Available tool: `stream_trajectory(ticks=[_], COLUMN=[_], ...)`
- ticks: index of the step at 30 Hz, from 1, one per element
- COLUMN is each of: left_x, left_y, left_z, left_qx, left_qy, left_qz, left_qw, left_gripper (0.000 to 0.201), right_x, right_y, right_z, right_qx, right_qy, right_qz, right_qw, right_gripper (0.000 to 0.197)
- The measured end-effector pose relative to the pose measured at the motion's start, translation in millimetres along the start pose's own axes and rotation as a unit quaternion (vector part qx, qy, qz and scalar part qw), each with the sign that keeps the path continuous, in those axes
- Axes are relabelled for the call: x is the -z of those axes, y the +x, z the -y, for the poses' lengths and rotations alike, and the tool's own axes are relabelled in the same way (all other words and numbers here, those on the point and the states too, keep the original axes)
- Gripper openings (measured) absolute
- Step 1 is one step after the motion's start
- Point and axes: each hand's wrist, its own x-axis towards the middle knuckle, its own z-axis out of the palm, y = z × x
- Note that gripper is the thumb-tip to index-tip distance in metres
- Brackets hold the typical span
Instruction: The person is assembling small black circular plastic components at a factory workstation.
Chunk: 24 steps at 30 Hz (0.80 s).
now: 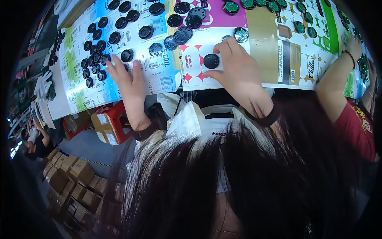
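My left hand [129,81] lies with fingers spread at the front of several black round caps [127,55] with raised centres. One cap sits just beyond its fingertips, and others cluster to its left. My right hand [240,65] curves around a flat black disc [211,61] with small holes. The disc rests on the printed sheet between the thumb and forefinger, which look apart from its rim. A shiny disc [241,34] lies just past the right knuckles. Between my hands and farther back are overlapping dark perforated discs [181,37].
Printed cardboard sheets [262,47] cover the table. Green circuit-board discs [299,26] lie at the far right. A co-worker's arm [338,79] reaches in from the right. A red stool [115,115] with a carton [104,128] stands below left, and stacked cardboard boxes [81,170] fill the floor.
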Motion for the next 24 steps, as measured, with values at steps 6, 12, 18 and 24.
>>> stream_trajectory(ticks=[6,12,18,24], left_x=[6.6,-9.9,-41.2,-74.0], left_y=[11.5,30.9,30.6,13.7], left_z=[-73.0,-143.0,-189.7,-184.1], left_qx=[-0.094,-0.28,-0.28,-0.347], left_qy=[-0.017,-0.115,0.035,0.012], left_qz=[-0.022,0.175,0.267,0.224], left_qw=[0.995,0.937,0.921,0.911], left_gripper=[0.045,0.026,0.021,0.024], right_x=[-1.7,2.0,14.6,64.4], right_y=[-2.0,-4.7,-20.7,-39.6], right_z=[-7.9,-9.6,-21.6,-47.8], right_qx=[0.013,0.043,0.069,0.009], right_qy=[0.029,0.039,0.047,0.101], right_qz=[-0.034,-0.056,-0.091,-0.136], right_qw=[0.999,0.997,0.992,0.986], right_gripper=[0.035,0.033,0.031,0.032])
